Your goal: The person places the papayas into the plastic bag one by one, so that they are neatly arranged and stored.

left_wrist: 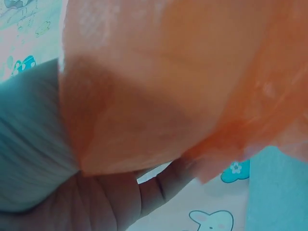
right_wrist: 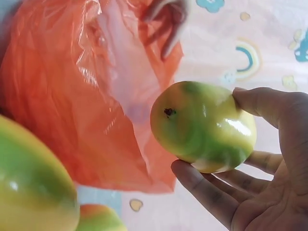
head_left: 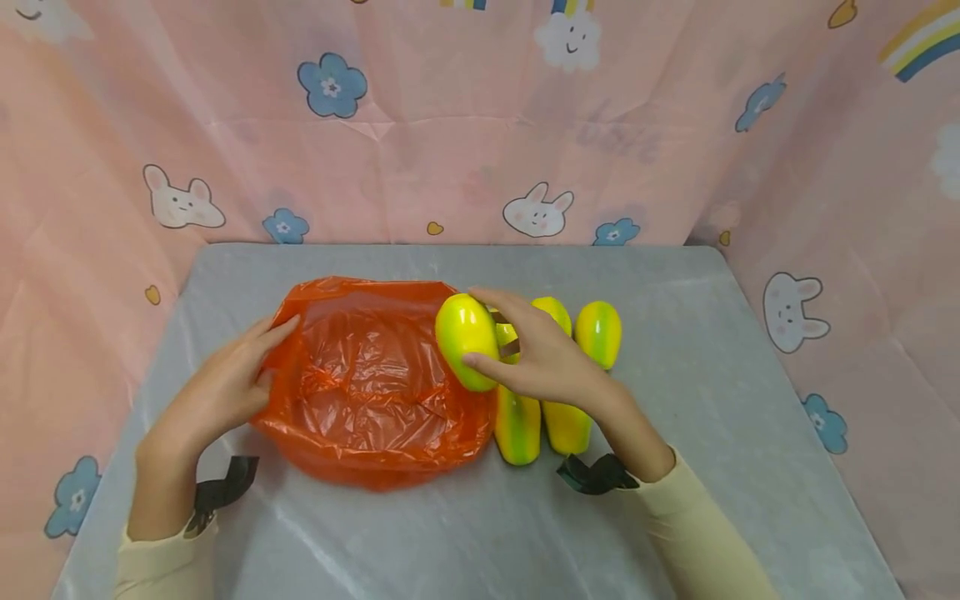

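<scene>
An orange-red plastic bag (head_left: 375,467) stands on the table with its mouth spread wide. My left hand (head_left: 213,392) grips the left side of its rim; in the left wrist view the thin plastic (left_wrist: 144,96) covers part of that hand. My right hand (head_left: 551,350) holds a glossy yellow-green mango (head_left: 461,342) between thumb and fingers, at the bag's right rim. A dark stem spot shows on this mango (right_wrist: 202,127) in the right wrist view. Beside the bag lie several more mangoes, among them one at the front (head_left: 517,429) and one at the far right (head_left: 600,333).
The grey table (head_left: 675,500) runs back to a pink curtain (head_left: 450,150) printed with rabbits, flowers and clouds. Dark straps (head_left: 596,475) hang at both wrists. The right forearm passes close to the lying mangoes.
</scene>
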`<act>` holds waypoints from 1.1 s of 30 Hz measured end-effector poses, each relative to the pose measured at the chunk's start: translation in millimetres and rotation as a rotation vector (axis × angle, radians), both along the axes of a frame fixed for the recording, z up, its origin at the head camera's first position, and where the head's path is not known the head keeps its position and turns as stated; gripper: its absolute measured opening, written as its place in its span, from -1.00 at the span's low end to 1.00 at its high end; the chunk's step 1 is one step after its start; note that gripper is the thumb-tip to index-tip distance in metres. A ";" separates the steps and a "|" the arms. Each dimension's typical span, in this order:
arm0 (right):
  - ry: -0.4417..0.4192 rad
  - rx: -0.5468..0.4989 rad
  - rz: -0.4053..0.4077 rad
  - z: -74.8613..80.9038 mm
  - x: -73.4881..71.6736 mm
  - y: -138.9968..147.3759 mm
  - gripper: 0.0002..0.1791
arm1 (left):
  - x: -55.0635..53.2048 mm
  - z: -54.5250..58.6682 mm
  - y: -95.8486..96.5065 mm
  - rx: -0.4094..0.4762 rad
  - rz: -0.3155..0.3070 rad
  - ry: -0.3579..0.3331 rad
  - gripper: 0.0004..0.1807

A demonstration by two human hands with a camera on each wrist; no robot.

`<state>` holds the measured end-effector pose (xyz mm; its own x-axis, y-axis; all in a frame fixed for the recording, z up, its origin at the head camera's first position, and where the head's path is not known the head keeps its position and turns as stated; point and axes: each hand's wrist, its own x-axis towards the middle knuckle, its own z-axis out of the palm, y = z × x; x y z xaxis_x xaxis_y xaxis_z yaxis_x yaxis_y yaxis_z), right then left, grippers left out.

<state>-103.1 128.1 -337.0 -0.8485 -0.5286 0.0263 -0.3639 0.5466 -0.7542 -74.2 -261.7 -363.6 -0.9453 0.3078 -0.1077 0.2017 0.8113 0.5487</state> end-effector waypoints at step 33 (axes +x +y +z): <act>-0.009 0.201 0.221 -8.4 -34.0 -88.7 -0.22 | 8.0 5.0 6.8 -0.017 -0.016 0.017 -0.13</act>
